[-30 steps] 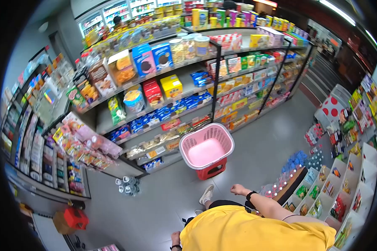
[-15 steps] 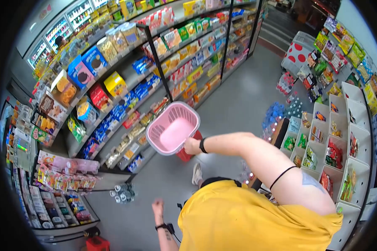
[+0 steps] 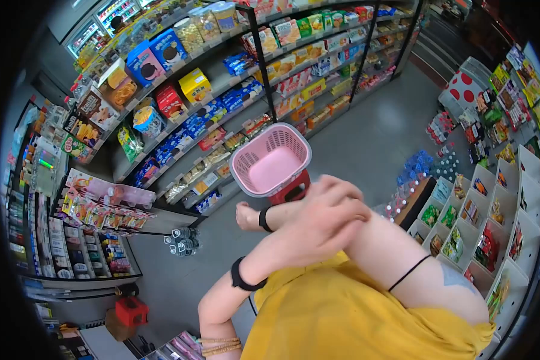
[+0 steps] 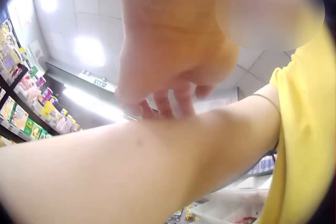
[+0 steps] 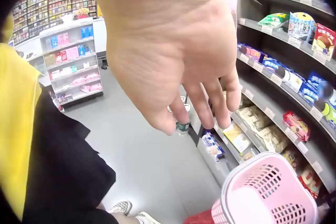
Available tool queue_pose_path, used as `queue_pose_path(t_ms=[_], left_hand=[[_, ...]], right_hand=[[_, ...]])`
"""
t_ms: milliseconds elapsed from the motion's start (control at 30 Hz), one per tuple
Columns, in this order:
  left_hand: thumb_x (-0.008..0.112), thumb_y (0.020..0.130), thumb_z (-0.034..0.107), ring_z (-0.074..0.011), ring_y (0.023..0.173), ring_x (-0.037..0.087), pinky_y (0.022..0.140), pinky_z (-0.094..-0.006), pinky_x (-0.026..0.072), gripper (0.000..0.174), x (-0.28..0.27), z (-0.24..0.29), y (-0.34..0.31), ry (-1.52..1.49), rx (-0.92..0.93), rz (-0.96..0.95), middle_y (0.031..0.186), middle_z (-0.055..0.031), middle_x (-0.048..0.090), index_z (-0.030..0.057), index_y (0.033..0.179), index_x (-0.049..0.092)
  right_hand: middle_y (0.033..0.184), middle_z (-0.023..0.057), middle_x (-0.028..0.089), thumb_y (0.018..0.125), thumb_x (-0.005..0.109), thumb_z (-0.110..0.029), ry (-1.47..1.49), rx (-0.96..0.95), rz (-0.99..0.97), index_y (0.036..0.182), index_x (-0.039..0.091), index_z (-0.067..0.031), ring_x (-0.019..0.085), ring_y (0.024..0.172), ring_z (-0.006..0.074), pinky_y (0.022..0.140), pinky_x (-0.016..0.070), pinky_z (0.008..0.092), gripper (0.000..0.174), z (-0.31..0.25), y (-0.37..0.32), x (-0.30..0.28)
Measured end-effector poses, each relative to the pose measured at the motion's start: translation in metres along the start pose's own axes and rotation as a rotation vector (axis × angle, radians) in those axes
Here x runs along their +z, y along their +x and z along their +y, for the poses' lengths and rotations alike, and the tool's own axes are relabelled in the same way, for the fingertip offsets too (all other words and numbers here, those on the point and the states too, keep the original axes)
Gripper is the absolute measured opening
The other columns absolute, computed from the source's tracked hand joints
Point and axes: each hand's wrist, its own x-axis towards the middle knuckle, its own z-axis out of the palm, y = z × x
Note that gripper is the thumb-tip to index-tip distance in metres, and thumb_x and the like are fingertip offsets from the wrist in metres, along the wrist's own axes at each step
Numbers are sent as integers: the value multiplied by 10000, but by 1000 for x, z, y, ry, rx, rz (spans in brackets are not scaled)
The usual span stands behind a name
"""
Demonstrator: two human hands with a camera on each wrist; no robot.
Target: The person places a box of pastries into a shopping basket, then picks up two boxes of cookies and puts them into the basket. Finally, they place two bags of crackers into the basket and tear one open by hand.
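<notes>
My left hand [image 3: 327, 210] lies across my right forearm [image 3: 378, 237] near the elbow. In the left wrist view its fingers [image 4: 181, 100] are loosely bent, with the tips at the skin of the arm. Beyond it, my right hand [image 3: 246, 216] hangs in front of the shelves, just below the pink basket [image 3: 270, 171]. The right wrist view shows its palm, the fingers [image 5: 197, 103] relaxed with nothing held. The basket sits on a red stool [image 3: 294, 191] and shows a bare pink bottom.
Shelves of snack packets and boxes [image 3: 195, 85] curve along the front and left. White bins [image 3: 456, 240] of small packets stand at the right. Bottles [image 3: 183, 243] stand on the floor at the left, and another red stool [image 3: 132, 311] is at the lower left.
My right hand was at the basket's near edge half a second ago and is now further left, apart from it. My left hand has risen from the lower left onto the right forearm.
</notes>
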Motion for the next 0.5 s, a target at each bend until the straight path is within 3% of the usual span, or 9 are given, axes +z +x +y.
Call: queue_pose_path(t_ms=[133, 167, 233, 333, 500], left_hand=[[569, 945, 219, -294, 969, 452, 872, -433, 367, 141, 14, -21, 15, -37, 33, -249, 919, -67, 555, 87, 951, 618], [554, 951, 230, -286, 930, 440, 844, -424, 364, 156, 10, -22, 14, -4, 41, -233, 898, -63, 537, 89, 910, 606], [532, 961, 227, -287, 982, 441, 931, -428, 353, 182, -7, -25, 10, 13, -71, -377, 953, -75, 551, 66, 936, 613], [520, 965, 239, -285, 980, 435, 937, -431, 354, 205, -23, -49, -7, 24, -122, -409, 956, -83, 549, 57, 939, 611], [509, 979, 255, -293, 1043, 435, 991, -437, 358, 256, -31, -60, -4, -224, -92, -264, 1046, -99, 576, 45, 1036, 643]], right_hand=[[1103, 97, 724, 864, 667, -279, 307, 33, 117, 1126, 731, -135, 682, 950, 308, 768, 510, 495, 306, -24, -28, 17], [1105, 100, 724, 863, 667, -277, 410, 43, 130, 1128, 730, -134, 682, 952, 310, 771, 511, 494, 308, -28, -43, 25], [1107, 104, 723, 862, 666, -275, 618, 65, 140, 1131, 727, -131, 681, 957, 313, 777, 512, 493, 311, -36, -72, 43], [1111, 111, 721, 860, 666, -272, 830, 115, 105, 1136, 722, -127, 681, 964, 317, 786, 514, 491, 317, -35, -107, 72], [1117, 123, 718, 857, 665, -266, 1016, 180, 29, 1144, 715, -120, 680, 975, 324, 801, 517, 489, 326, -22, -128, 116]])
